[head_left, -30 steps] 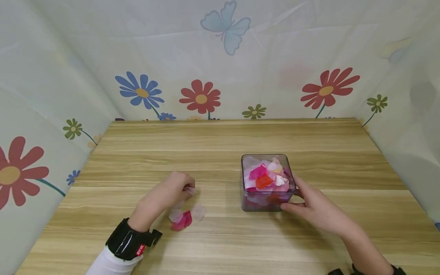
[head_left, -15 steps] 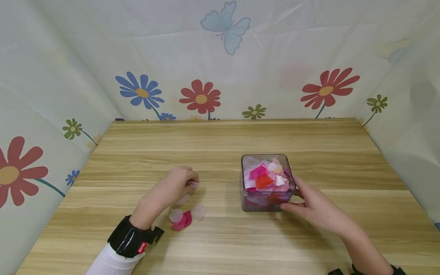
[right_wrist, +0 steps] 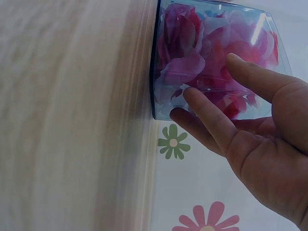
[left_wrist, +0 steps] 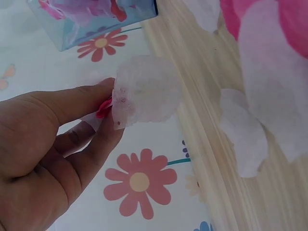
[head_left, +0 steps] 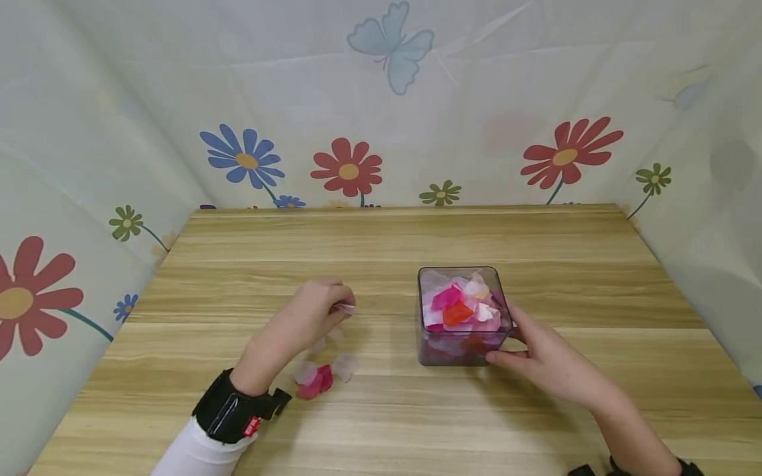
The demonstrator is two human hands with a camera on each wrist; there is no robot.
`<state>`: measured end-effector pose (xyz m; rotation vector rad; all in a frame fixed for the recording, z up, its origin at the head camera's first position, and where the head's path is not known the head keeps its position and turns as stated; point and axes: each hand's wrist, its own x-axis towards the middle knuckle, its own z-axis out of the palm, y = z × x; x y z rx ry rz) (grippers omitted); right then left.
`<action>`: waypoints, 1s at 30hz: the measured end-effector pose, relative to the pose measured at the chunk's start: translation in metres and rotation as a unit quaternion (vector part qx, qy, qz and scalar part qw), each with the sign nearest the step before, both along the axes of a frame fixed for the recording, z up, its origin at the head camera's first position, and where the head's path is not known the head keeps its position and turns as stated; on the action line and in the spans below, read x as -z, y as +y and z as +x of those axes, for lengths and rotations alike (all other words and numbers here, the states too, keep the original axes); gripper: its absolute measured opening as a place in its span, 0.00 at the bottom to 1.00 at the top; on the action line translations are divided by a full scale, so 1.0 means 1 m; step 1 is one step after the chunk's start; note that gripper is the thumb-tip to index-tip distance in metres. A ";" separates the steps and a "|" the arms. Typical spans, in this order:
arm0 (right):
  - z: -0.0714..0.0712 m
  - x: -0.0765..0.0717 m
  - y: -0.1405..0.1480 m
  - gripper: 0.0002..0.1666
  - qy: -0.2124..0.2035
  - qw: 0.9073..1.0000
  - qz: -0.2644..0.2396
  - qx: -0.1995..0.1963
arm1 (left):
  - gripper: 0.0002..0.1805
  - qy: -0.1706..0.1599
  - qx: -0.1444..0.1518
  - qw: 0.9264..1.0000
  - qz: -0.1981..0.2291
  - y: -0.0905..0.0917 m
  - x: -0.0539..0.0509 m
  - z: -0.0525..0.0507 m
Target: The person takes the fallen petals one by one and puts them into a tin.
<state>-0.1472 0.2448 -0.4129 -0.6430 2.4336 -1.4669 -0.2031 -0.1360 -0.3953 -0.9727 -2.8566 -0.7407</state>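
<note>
My left hand pinches a translucent white petal between thumb and fingers, above the table left of the box. A bit of deep pink petal shows between the same fingertips. Loose petals, pale and deep pink, lie on the table beneath and in front of this hand. Toward the right stands a clear, smoke-tinted square box, filled with pink, white and red petals. With fairly straight fingers, my right hand touches the box's right side and near right corner.
The wood-grain table reaches back to a white curtain printed with flowers and a butterfly. More curtain hangs along both sides. Black straps circle the wrists.
Raised slightly, my left hand has shifted right and away from me with the pinched petals, uncovering pale petals beneath it. The box and right hand stay in place.
</note>
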 end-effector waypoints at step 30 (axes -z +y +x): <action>0.000 0.001 0.001 0.50 0.000 1.000 0.009 0.002 | 0.07 0.079 0.000 0.994 0.075 0.040 -0.029 0.000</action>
